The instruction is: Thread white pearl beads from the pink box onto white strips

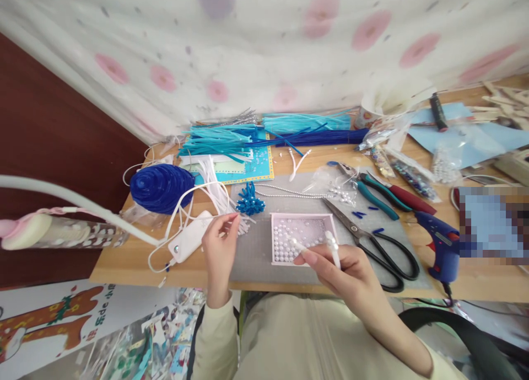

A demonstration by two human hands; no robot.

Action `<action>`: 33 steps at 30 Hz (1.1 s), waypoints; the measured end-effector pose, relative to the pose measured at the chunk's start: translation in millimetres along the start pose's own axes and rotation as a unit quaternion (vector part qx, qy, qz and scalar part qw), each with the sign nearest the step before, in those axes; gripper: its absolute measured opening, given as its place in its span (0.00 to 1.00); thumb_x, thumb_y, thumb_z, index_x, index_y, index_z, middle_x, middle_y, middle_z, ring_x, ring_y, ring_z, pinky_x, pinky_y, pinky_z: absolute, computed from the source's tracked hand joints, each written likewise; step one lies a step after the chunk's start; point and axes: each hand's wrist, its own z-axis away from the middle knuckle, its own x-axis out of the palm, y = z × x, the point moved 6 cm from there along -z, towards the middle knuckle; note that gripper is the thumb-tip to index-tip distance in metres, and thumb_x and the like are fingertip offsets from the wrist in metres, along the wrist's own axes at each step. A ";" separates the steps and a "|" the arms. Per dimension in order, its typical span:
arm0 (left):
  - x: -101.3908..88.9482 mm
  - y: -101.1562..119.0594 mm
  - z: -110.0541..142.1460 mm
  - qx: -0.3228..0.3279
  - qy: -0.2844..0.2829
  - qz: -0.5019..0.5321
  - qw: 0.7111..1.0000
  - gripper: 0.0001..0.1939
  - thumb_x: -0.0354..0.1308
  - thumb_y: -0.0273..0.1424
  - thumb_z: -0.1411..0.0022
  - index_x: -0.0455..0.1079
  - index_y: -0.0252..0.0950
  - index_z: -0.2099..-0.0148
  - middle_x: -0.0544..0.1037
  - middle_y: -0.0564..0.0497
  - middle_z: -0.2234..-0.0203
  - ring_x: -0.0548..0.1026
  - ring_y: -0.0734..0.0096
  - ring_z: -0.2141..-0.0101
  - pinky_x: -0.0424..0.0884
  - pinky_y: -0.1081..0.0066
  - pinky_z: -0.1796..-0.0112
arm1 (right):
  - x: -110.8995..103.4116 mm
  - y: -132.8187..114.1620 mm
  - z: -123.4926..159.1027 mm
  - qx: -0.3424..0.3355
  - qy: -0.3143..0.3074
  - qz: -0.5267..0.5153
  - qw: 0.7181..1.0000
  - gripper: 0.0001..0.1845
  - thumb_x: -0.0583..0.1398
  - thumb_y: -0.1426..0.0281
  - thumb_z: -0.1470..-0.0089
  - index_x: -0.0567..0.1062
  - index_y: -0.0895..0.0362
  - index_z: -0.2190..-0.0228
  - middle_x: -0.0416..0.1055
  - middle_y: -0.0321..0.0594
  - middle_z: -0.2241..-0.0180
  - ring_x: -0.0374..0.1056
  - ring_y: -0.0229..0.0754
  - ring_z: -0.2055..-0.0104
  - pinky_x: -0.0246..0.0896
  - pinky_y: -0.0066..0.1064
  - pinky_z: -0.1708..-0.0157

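Observation:
My right hand [351, 269] is closed around a bent white pipe cleaner [335, 256] with pearl beads on its ends, held above the front right of a small pink box [305, 263] of white pearl beads. To the left of the box, my left hand [221, 247] is raised with thumb and forefinger pinched together; whatever may be between them is too small to see. Just behind its fingertips lie short white pipe cleaner pieces [244, 226] and a blue tufted ornament [250, 199]. A similar V-shaped white piece [294, 167] rests farther back on the table.
Black-handled scissors [367, 239], pliers [374, 195] and a blue glue gun [444, 247] lie to the right. Bundles of blue pipe cleaners [223, 140] line the back. A blue yarn-like cone [161, 188], a white lamp base [190, 237] and its curved arm [82, 203] stand at the left.

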 end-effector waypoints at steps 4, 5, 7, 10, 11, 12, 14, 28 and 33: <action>1.0 -13.9 -13.6 0.019 -0.024 -0.140 0.990 0.04 0.68 0.26 0.48 0.81 0.41 0.72 0.75 0.50 0.73 0.74 0.55 0.63 0.67 0.55 0.48 | -0.8 0.4 -1.8 -0.006 0.001 0.022 1.000 0.25 0.64 0.50 0.43 0.86 0.59 0.74 0.51 0.29 0.86 0.42 0.31 0.82 0.38 0.28 0.82; 6.3 -16.3 -12.8 0.019 -0.029 -0.162 0.986 0.04 0.68 0.26 0.48 0.81 0.41 0.71 0.74 0.50 0.73 0.74 0.54 0.62 0.66 0.54 0.48 | -1.5 0.6 -2.1 -0.005 0.002 0.023 1.000 0.25 0.64 0.50 0.43 0.86 0.58 0.74 0.51 0.29 0.85 0.42 0.31 0.82 0.38 0.28 0.82; 17.4 -20.2 -10.5 0.016 -0.028 -0.192 0.981 0.04 0.66 0.25 0.47 0.80 0.41 0.70 0.73 0.49 0.73 0.74 0.50 0.61 0.66 0.51 0.48 | -3.7 1.1 -2.4 0.001 0.006 0.020 1.000 0.25 0.64 0.50 0.43 0.85 0.58 0.75 0.51 0.30 0.85 0.43 0.31 0.81 0.38 0.28 0.82; 28.2 -24.9 -11.4 0.004 -0.019 -0.205 0.979 0.06 0.63 0.23 0.46 0.77 0.40 0.72 0.72 0.49 0.74 0.75 0.46 0.60 0.64 0.46 0.47 | -8.0 1.3 -3.3 0.004 0.009 0.011 1.000 0.23 0.66 0.52 0.44 0.85 0.58 0.76 0.51 0.30 0.85 0.44 0.31 0.81 0.39 0.28 0.82; 29.5 -25.4 -12.8 0.000 -0.020 -0.200 0.980 0.07 0.62 0.23 0.46 0.76 0.40 0.73 0.72 0.49 0.75 0.75 0.46 0.60 0.64 0.45 0.46 | -9.3 1.1 -3.7 0.003 0.010 0.008 1.000 0.22 0.66 0.52 0.45 0.85 0.58 0.76 0.51 0.29 0.85 0.44 0.31 0.82 0.39 0.28 0.82; 29.7 -24.9 -14.0 -0.003 -0.022 -0.189 0.982 0.08 0.62 0.23 0.46 0.75 0.40 0.74 0.73 0.48 0.74 0.75 0.47 0.60 0.64 0.45 0.46 | -10.4 0.8 -4.1 0.003 0.009 0.005 1.000 0.22 0.67 0.52 0.45 0.86 0.58 0.75 0.51 0.29 0.86 0.43 0.31 0.82 0.39 0.27 0.83; 27.8 -19.4 -13.5 -0.009 -0.032 -0.153 0.988 0.07 0.63 0.24 0.47 0.74 0.40 0.74 0.75 0.48 0.73 0.76 0.49 0.60 0.66 0.47 0.46 | -12.4 0.0 -4.7 0.002 0.010 0.002 1.000 0.22 0.66 0.52 0.44 0.86 0.58 0.75 0.50 0.29 0.86 0.42 0.30 0.82 0.38 0.27 0.83; 80.9 66.5 67.2 -0.263 -0.232 0.496 0.794 0.10 0.77 0.37 0.48 0.82 0.40 0.68 0.89 0.53 0.67 0.86 0.71 0.66 0.82 0.77 0.62 | -4.6 -20.9 -2.8 -0.082 -0.023 0.009 0.996 0.24 0.64 0.55 0.39 0.83 0.59 0.78 0.53 0.30 0.86 0.44 0.30 0.82 0.39 0.27 0.83; 86.8 69.2 72.4 -0.280 -0.258 0.513 0.769 0.09 0.78 0.34 0.48 0.83 0.38 0.67 0.89 0.52 0.67 0.86 0.72 0.67 0.80 0.82 0.69 | -5.7 -21.3 -1.5 -0.088 -0.014 0.009 0.996 0.25 0.63 0.55 0.39 0.79 0.59 0.80 0.48 0.29 0.85 0.42 0.30 0.82 0.39 0.27 0.83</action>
